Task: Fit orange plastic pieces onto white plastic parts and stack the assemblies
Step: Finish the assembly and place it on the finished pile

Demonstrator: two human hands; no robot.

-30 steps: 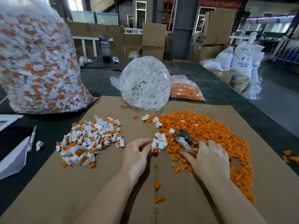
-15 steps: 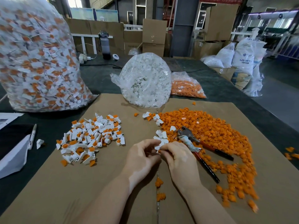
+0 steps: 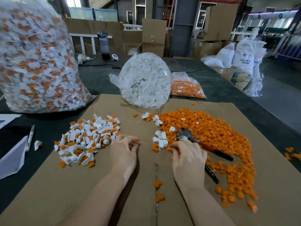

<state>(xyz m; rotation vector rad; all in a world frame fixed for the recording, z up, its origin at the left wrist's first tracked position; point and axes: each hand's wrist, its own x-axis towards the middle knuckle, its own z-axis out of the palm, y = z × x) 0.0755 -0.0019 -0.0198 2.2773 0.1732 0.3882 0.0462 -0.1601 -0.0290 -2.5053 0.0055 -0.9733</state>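
My left hand (image 3: pixel 125 150) hovers at the right edge of the pile of finished white-and-orange assemblies (image 3: pixel 88 137), its curled fingers holding a small piece with orange showing at the fingertips. A short way to the right, a few loose white parts (image 3: pixel 160 139) lie beside the broad heap of orange pieces (image 3: pixel 211 132). My right hand (image 3: pixel 189 159) rests palm down at that heap's near-left edge, thumb and forefinger meeting on an orange piece just below the white parts.
Pliers (image 3: pixel 187 136) with dark handles lie on the orange heap beside my right hand. A brown cardboard sheet (image 3: pixel 81 193) covers the table. Behind stand a large bag of assemblies (image 3: pixel 32 62), a bag of white parts (image 3: pixel 145 80) and a bag of orange pieces (image 3: pixel 185 88). A pen (image 3: pixel 30 137) lies left.
The hands were together at the centre fitting a piece; now the left has swung left to the assembly pile and the right has gone back to the orange heap.
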